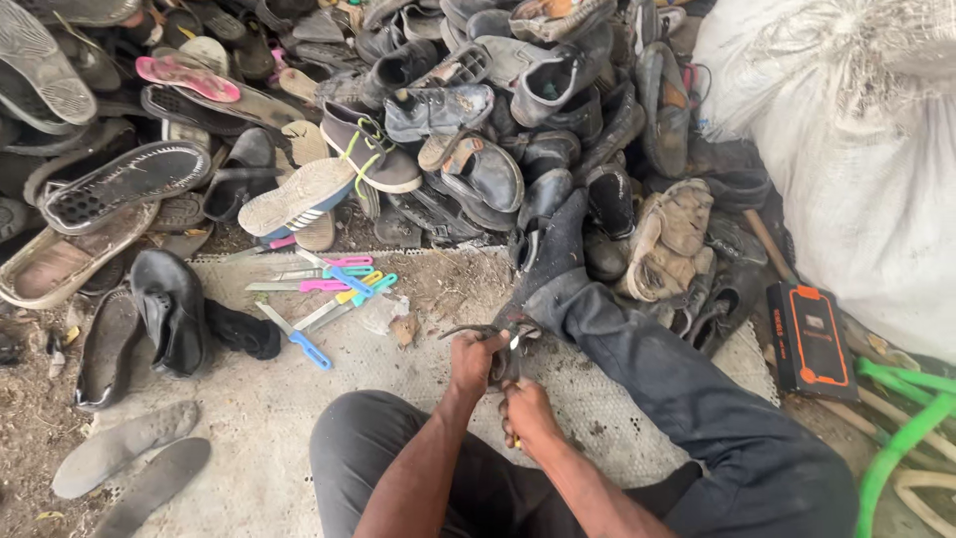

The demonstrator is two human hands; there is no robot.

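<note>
Gripping a dark shoe piece [495, 334] between them, the left hand [473, 361] and right hand [525, 410] are both closing around it, low between the person's legs on the pale mat [249, 418]. Colourful-handled knives [329, 289] are lying on the mat well apart to the left, and a heap of worn shoes [428, 110] is filling the background.

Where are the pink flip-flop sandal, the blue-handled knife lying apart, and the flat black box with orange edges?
pink flip-flop sandal [187, 78], head view, its sole.
blue-handled knife [310, 350], head view, its handle.
flat black box with orange edges [812, 339], head view, its top face.
</note>
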